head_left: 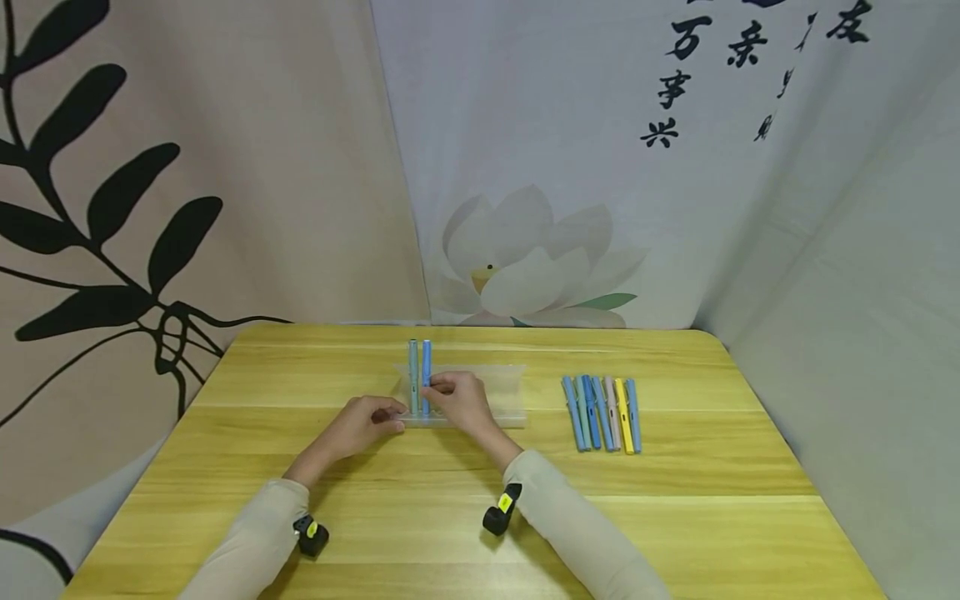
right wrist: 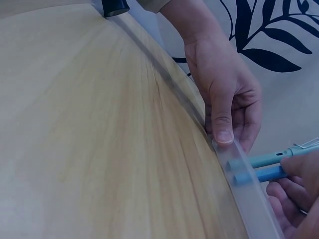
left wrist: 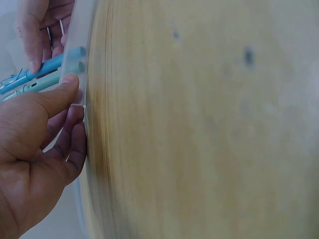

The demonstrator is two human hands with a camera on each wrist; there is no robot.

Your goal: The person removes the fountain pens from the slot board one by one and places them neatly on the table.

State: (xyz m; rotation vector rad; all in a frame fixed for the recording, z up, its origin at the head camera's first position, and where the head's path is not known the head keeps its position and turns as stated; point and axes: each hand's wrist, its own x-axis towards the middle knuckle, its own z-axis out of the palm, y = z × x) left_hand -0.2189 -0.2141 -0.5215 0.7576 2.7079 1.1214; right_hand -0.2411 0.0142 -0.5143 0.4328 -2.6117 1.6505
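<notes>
A clear plastic pen holder (head_left: 495,392) lies mid-table. A green pen (head_left: 412,371) and a blue pen (head_left: 426,360) stand upright in its left end. My left hand (head_left: 393,421) pinches the holder's left end, thumb (left wrist: 57,94) on its rim (left wrist: 82,45), fingers behind. My right hand (head_left: 431,385) pinches the blue pen (left wrist: 57,63) about halfway up, beside the green pen (left wrist: 40,82). In the right wrist view the left hand (right wrist: 227,99) presses the holder (right wrist: 251,199), and both pens, green (right wrist: 261,160) and blue (right wrist: 261,174), sit in its slots.
Several loose pens (head_left: 603,412), blue, green, pink and yellow, lie in a row to the right of the holder. The wooden table (head_left: 480,517) is backed by printed cloth walls on three sides. Black wrist cameras (head_left: 501,508) sit on both sleeves.
</notes>
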